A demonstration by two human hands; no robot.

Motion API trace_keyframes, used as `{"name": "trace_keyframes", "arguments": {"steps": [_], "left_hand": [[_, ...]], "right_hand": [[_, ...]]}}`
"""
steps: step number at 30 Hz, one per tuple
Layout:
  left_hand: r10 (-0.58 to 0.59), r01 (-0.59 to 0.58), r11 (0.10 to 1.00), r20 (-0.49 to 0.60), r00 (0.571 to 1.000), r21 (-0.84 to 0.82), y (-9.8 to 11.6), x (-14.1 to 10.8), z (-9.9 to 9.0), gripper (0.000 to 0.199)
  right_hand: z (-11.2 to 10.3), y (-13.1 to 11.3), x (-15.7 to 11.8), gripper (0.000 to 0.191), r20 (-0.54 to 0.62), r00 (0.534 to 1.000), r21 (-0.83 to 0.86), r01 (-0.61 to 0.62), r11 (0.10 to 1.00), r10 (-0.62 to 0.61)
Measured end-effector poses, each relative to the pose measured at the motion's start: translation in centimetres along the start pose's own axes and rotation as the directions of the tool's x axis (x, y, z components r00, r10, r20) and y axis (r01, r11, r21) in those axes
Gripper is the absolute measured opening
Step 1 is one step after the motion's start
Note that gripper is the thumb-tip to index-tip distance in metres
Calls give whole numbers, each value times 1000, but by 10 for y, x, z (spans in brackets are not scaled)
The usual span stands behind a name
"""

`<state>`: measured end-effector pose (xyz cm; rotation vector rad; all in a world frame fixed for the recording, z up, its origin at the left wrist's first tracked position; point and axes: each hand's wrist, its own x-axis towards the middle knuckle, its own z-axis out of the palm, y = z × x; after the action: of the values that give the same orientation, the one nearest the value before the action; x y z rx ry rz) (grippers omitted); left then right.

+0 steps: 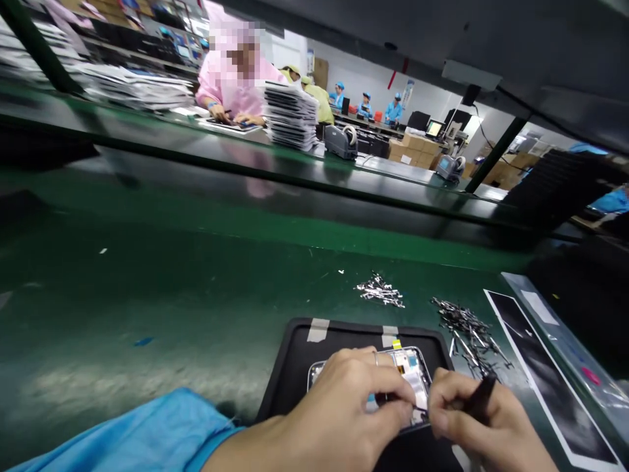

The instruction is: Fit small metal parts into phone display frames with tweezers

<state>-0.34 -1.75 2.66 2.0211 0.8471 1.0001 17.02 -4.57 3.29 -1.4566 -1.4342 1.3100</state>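
Green workbench (171, 282) (scuffed, softly shiny), dark overhead shelf (417, 39), slanting posts (496, 154), pale far wall (356, 69).

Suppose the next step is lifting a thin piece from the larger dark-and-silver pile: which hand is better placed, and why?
Probably the right hand: it is nearer the dark-and-silver pile of thin pieces, though it holds a black slender tool. The left hand rests across the silver-edged rectangular device.

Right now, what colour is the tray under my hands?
The tray is black, shown best in the head view.
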Motion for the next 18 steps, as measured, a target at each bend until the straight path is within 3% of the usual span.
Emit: {"name": "trace_keyframes", "arguments": {"steps": [4, 6, 10, 15, 18], "left_hand": [[78, -78, 997, -17, 997, 21, -7, 4, 2, 18], [83, -82, 997, -43, 996, 14, -10, 4, 4, 18], [51, -51, 999, 9, 999, -11, -8, 8, 0, 18], [120, -139, 980, 131, 984, 143, 1, 22, -11, 17], [110, -143, 966, 157, 981, 215, -2, 27, -10, 19]], "right_hand": [[3, -2, -2, 21, -15, 984, 99, -177, 979, 179], [4, -1, -3, 24, -28, 985, 58, -166, 984, 167], [2, -7, 0, 22, -104, 989, 40, -98, 994, 102], [-10, -18, 11, 18, 6, 991, 80, -134, 988, 134], [-17, -16, 18, 19, -1, 994, -37, -111, 993, 111]]}}
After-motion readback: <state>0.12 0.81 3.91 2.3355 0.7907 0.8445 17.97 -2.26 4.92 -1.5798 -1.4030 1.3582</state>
